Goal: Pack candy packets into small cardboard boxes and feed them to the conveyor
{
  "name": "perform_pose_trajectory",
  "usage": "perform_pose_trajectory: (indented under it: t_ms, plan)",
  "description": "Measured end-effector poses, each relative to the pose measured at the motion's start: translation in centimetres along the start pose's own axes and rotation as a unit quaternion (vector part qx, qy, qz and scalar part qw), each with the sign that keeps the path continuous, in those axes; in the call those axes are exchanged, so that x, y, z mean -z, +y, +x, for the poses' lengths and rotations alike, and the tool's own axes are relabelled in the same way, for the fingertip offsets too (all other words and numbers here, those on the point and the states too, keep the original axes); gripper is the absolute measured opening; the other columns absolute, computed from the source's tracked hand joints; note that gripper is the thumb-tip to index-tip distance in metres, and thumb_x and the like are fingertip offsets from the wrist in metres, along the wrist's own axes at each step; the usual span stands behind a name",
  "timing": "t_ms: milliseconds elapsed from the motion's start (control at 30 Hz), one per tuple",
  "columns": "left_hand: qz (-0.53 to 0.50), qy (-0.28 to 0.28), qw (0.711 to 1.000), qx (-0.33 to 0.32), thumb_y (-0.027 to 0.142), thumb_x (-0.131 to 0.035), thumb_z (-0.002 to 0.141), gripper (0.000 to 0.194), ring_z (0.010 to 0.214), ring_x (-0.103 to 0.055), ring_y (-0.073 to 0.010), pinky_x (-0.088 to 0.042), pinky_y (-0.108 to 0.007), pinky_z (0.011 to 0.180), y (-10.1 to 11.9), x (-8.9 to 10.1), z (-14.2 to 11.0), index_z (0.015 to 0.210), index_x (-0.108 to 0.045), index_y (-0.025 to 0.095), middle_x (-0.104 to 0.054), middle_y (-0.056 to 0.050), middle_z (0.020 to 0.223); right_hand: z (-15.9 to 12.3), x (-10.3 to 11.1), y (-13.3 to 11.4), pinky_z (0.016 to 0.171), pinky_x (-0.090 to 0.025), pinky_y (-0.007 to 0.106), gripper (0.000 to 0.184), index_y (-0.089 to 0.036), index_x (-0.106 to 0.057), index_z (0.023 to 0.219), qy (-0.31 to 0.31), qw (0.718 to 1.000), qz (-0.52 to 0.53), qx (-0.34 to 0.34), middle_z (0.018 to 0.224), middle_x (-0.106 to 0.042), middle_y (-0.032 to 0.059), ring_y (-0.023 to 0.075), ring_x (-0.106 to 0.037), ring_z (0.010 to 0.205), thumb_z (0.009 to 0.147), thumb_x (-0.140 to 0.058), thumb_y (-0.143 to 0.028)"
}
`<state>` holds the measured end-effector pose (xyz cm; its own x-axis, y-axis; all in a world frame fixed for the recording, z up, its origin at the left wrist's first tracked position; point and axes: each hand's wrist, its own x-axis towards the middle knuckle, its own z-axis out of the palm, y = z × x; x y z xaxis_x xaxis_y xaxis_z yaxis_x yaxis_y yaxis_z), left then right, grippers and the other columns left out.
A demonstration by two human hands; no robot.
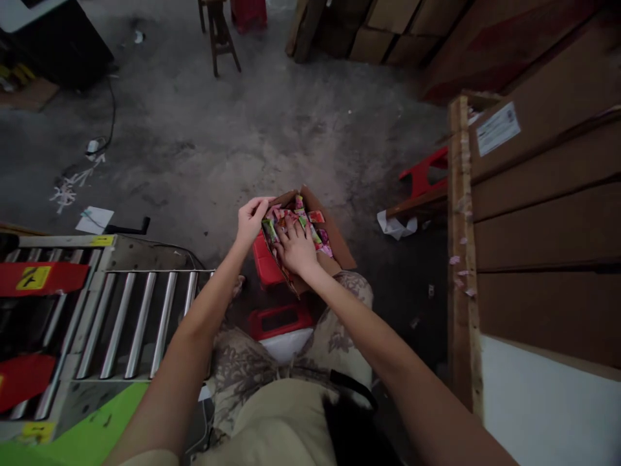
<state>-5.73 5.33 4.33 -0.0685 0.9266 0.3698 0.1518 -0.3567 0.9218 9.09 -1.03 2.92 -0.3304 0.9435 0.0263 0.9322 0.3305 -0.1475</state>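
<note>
Looking down, saw cardboard box [334, 236] gaping upward by patterned trousers [339, 323], long axis running far left to near right. Noticed left hand [252, 218] pinching its far-left rim; found right hand [297, 249], fingers spread, on wrapped packets [315, 217].

Concrete floor [310, 116], grey, stained, littered with paper scraps [68, 188]; roller conveyor [140, 323] at left; wooden stool [220, 39] at top; large stacked cartons [548, 233] along right, beside a wooden frame [463, 259]; lighting dim.

Dim, soft blur, dark edges.
</note>
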Motion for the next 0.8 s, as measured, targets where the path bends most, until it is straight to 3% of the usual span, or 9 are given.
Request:
perform_pose_trajectory:
  t_ms: [133,233,333,400,467,567,633,733,800]
  plan:
    - [0.074,-0.134,0.988,0.027,0.045,-0.048,0.093,0.041,0.068,-0.064,-0.0146,-0.048,-0.026,0.068,0.1,-0.2,1.1,0.075,-0.073,0.017,-0.072,-0.003,0.074,-0.4,-1.3,-0.2,0.118,-0.009,0.06,0.06,-0.015,-0.035,0.152,-0.005,1.0,-0.004,-0.011,0.159,-0.023,0.0187,0.0397,-0.024,0.144,0.098,-0.045,-0.038]
    - [0.224,-0.211,0.951,0.03,0.04,-0.046,0.093,0.043,0.066,-0.063,-0.0166,-0.045,-0.028,0.067,0.2,-1.9,2.3,0.065,-0.069,0.017,-0.07,-0.003,0.067,-0.1,-1.4,0.9,0.119,-0.012,0.06,0.055,-0.015,-0.041,0.149,-0.036,0.999,0.036,-0.009,0.157,-0.03,0.0177,0.0387,-0.025,0.145,0.097,-0.047,-0.034]
    - [0.403,-0.174,0.897,0.052,0.038,-0.043,0.094,0.042,0.076,-0.066,-0.023,-0.043,-0.033,0.071,0.1,-4.3,2.8,0.072,-0.071,0.017,-0.072,-0.01,0.076,0.5,-1.3,2.6,0.118,-0.026,0.051,0.045,-0.02,-0.056,0.138,-0.042,0.992,0.121,0.002,0.153,-0.04,0.0101,0.03,-0.034,0.143,0.094,-0.046,-0.022]
    - [0.468,-0.137,0.871,0.065,0.038,-0.038,0.096,0.044,0.083,-0.066,-0.0263,-0.042,-0.036,0.076,0.0,-5.2,2.6,0.081,-0.072,0.016,-0.072,-0.015,0.085,0.6,-1.2,3.2,0.114,-0.037,0.04,0.042,-0.022,-0.064,0.127,0.006,0.977,0.212,0.025,0.151,-0.044,0.0048,0.0225,-0.041,0.139,0.091,-0.044,-0.015]
    - [0.49,-0.12,0.861,0.067,0.039,-0.034,0.098,0.045,0.09,-0.065,-0.028,-0.041,-0.039,0.083,0.0,-5.5,2.2,0.087,-0.07,0.016,-0.071,-0.016,0.089,0.1,-0.7,3.4,0.108,-0.044,0.034,0.04,-0.021,-0.071,0.113,0.067,0.958,0.275,0.039,0.143,-0.053,0.0037,0.0184,-0.05,0.132,0.087,-0.042,-0.01]
    - [0.51,-0.084,0.854,0.062,0.039,-0.039,0.097,0.036,0.106,-0.059,-0.0304,-0.037,-0.041,0.091,0.0,-5.5,1.5,0.102,-0.066,0.015,-0.068,-0.018,0.103,-1.2,1.6,4.0,0.107,-0.045,0.037,0.039,-0.019,-0.075,0.09,0.109,0.951,0.287,0.023,0.123,-0.067,0.0065,0.0204,-0.058,0.122,0.083,-0.039,-0.006]
    - [0.524,-0.07,0.847,0.059,0.037,-0.04,0.096,0.034,0.114,-0.055,-0.0314,-0.036,-0.042,0.094,-0.3,-5.8,1.2,0.108,-0.063,0.014,-0.065,-0.019,0.114,-1.8,4.1,5.4,0.109,-0.042,0.041,0.036,-0.019,-0.073,0.094,0.154,0.949,0.275,-0.002,0.12,-0.068,0.0077,0.022,-0.057,0.121,0.086,-0.039,-0.009]
    - [0.504,-0.083,0.857,0.069,0.033,-0.035,0.097,0.036,0.111,-0.058,-0.0314,-0.034,-0.045,0.098,-1.3,-6.7,1.5,0.103,-0.064,0.012,-0.067,-0.021,0.109,-2.0,6.8,7.1,0.11,-0.04,0.05,0.035,-0.019,-0.062,0.123,0.233,0.945,0.214,-0.084,0.131,-0.061,0.0123,0.0285,-0.052,0.127,0.093,-0.048,-0.032]
    - [0.438,-0.072,0.891,0.09,0.031,-0.036,0.097,0.033,0.104,-0.062,-0.0307,-0.034,-0.047,0.099,-2.0,-6.7,2.3,0.097,-0.063,0.013,-0.069,-0.02,0.099,-2.1,6.6,6.1,0.107,-0.039,0.06,0.057,-0.014,-0.051,0.135,0.18,0.967,0.157,-0.084,0.138,-0.053,0.0194,0.0386,-0.045,0.132,0.092,-0.051,-0.052]
